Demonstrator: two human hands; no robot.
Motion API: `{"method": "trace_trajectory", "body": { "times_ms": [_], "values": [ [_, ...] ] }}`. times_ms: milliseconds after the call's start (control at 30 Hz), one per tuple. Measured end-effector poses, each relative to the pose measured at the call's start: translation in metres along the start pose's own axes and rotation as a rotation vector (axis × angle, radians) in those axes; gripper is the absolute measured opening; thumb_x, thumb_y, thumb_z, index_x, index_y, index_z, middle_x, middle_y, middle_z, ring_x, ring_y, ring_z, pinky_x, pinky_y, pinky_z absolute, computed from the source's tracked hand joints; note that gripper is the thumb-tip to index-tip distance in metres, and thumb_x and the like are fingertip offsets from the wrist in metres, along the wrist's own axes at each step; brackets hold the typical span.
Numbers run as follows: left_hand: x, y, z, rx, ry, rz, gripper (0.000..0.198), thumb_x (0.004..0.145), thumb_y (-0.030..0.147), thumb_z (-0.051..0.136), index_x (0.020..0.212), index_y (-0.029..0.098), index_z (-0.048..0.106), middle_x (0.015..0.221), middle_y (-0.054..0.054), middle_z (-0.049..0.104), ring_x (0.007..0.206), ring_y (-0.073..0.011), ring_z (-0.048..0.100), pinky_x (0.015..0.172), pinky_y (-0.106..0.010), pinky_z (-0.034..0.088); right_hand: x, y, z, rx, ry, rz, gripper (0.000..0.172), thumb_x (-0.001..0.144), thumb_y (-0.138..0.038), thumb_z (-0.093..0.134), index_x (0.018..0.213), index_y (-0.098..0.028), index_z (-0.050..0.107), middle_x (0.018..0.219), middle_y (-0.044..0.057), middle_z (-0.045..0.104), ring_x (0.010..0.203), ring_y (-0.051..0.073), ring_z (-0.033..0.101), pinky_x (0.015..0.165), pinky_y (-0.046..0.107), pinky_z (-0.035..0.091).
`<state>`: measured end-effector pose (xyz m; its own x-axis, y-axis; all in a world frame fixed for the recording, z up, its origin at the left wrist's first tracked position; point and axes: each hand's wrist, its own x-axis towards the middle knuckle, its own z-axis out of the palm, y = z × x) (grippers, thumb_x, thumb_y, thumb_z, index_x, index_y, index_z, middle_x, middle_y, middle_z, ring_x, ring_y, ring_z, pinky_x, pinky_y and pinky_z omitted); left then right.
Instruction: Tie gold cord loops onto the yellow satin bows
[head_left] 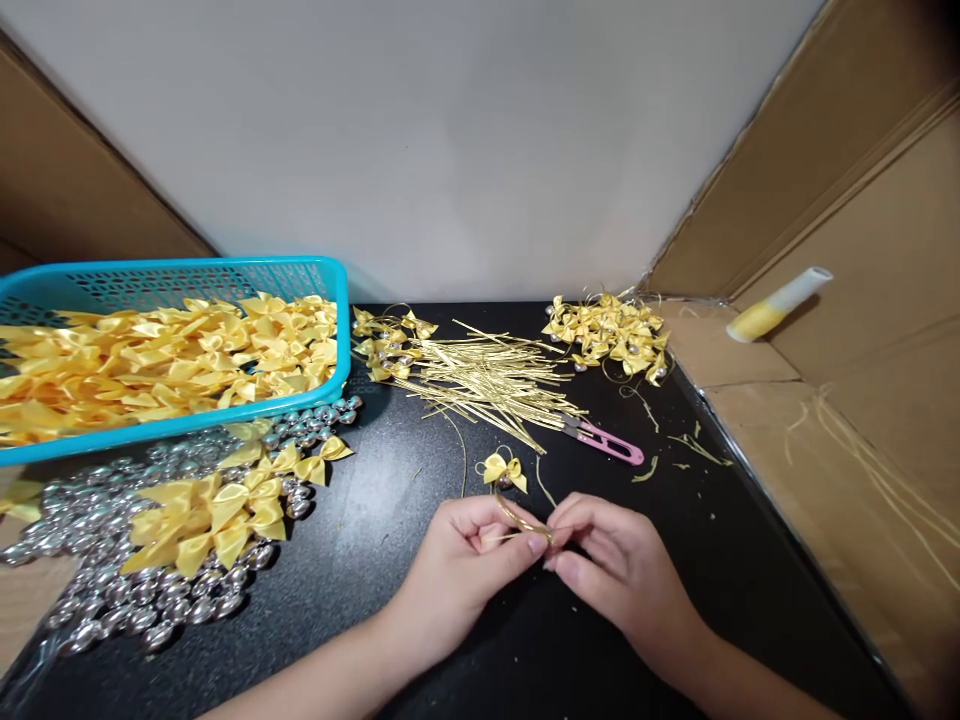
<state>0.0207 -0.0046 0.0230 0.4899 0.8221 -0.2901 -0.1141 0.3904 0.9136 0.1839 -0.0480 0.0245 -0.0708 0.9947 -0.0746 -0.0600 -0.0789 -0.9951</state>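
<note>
My left hand (pixel 472 560) pinches a curved gold cord (pixel 517 517) between thumb and forefinger, above the black table. Fingertips of my right hand (pixel 615 570) are closed at the end of that same cord, close to the left fingertips. Just beyond the hands is a yellow ribbon bow (pixel 504 466) with a small silver bell-like bead under it. It lies close to the cord; whether the two are joined I cannot tell. Behind it a heap of straight gold cords (pixel 487 380) is spread out, with pink-handled thread snips (pixel 607 441) at its right edge.
A turquoise basket (pixel 341 330) full of yellow bows stands at the left. Silver beads (pixel 150 600) and loose bows (pixel 210 515) lie in front of it. Finished-looking bow pieces (pixel 615 335) are piled at the back right, near cord scraps (pixel 701 450) and a cardboard tube (pixel 780 305).
</note>
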Motion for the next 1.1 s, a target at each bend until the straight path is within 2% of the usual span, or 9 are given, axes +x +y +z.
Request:
{"method": "trace_trajectory", "body": {
  "times_ms": [67,167,300,500,667,867,967,1100],
  "values": [
    [-0.001,0.000,0.001,0.019,-0.014,0.014,0.018,0.075,0.034,0.076,0.072,0.016,0.075,0.046,0.006,0.052,0.046,-0.0067,0.038,0.050,-0.020,0.030,-0.002,-0.001,0.002,0.037,-0.015,0.102,0.003,0.076,-0.018,0.065,0.073,-0.018,0.063,0.072,0.000,0.061,0.066,0.012,0.058,0.064,0.024,0.049],
    [-0.003,-0.002,0.002,0.059,-0.006,0.022,0.025,0.074,0.035,0.075,0.061,0.015,0.070,0.061,-0.002,0.068,0.056,-0.0115,0.053,0.056,-0.022,0.038,-0.003,-0.004,0.003,0.030,-0.005,0.186,0.010,0.077,-0.023,0.065,0.069,-0.017,0.062,0.065,-0.001,0.059,0.062,0.011,0.055,0.060,0.022,0.046],
    [-0.003,-0.004,0.002,0.112,0.021,0.019,0.029,0.073,0.035,0.075,0.055,0.016,0.064,0.067,-0.005,0.073,0.062,-0.0167,0.061,0.058,-0.025,0.042,-0.002,-0.008,0.001,-0.052,-0.022,0.192,0.016,0.080,-0.026,0.061,0.067,-0.017,0.062,0.062,-0.001,0.058,0.061,0.012,0.055,0.060,0.023,0.045],
    [-0.003,-0.007,0.002,0.174,0.059,0.033,0.025,0.072,0.037,0.076,0.061,0.016,0.068,0.051,0.001,0.059,0.053,-0.0132,0.052,0.054,-0.024,0.039,0.000,-0.013,-0.003,-0.202,-0.004,0.154,0.018,0.079,-0.023,0.057,0.063,-0.017,0.061,0.059,-0.002,0.054,0.056,0.011,0.048,0.054,0.022,0.039],
    [-0.003,-0.008,0.001,0.192,0.039,0.027,0.028,0.073,0.040,0.074,0.062,0.015,0.068,0.049,0.004,0.045,0.051,-0.0102,0.039,0.051,-0.023,0.030,0.002,-0.013,-0.004,-0.109,-0.042,0.195,0.020,0.077,-0.027,0.058,0.059,-0.017,0.056,0.055,-0.003,0.050,0.052,0.009,0.042,0.050,0.022,0.034],
    [-0.004,-0.005,0.001,0.196,0.015,0.001,0.028,0.075,0.040,0.071,0.067,0.013,0.069,0.050,0.008,0.029,0.051,-0.0091,0.025,0.051,-0.024,0.020,0.002,-0.008,-0.003,-0.072,-0.002,0.137,0.021,0.076,-0.027,0.060,0.058,-0.017,0.055,0.056,-0.003,0.046,0.053,0.010,0.039,0.051,0.023,0.031],
    [-0.003,-0.004,0.002,0.184,0.022,0.009,0.026,0.073,0.038,0.072,0.065,0.014,0.068,0.050,0.009,0.024,0.051,-0.0089,0.021,0.050,-0.024,0.018,0.000,-0.005,-0.003,-0.055,0.001,0.113,0.019,0.077,-0.025,0.060,0.060,-0.017,0.056,0.057,-0.003,0.046,0.054,0.011,0.039,0.051,0.024,0.030],
    [-0.002,-0.001,0.004,0.145,0.016,0.013,0.023,0.073,0.034,0.072,0.063,0.014,0.066,0.049,0.010,0.025,0.050,-0.0085,0.022,0.050,-0.023,0.020,-0.001,0.000,-0.003,-0.018,-0.007,0.096,0.019,0.079,-0.024,0.060,0.061,-0.017,0.056,0.059,-0.003,0.046,0.056,0.011,0.039,0.052,0.024,0.030]
  ]
}}
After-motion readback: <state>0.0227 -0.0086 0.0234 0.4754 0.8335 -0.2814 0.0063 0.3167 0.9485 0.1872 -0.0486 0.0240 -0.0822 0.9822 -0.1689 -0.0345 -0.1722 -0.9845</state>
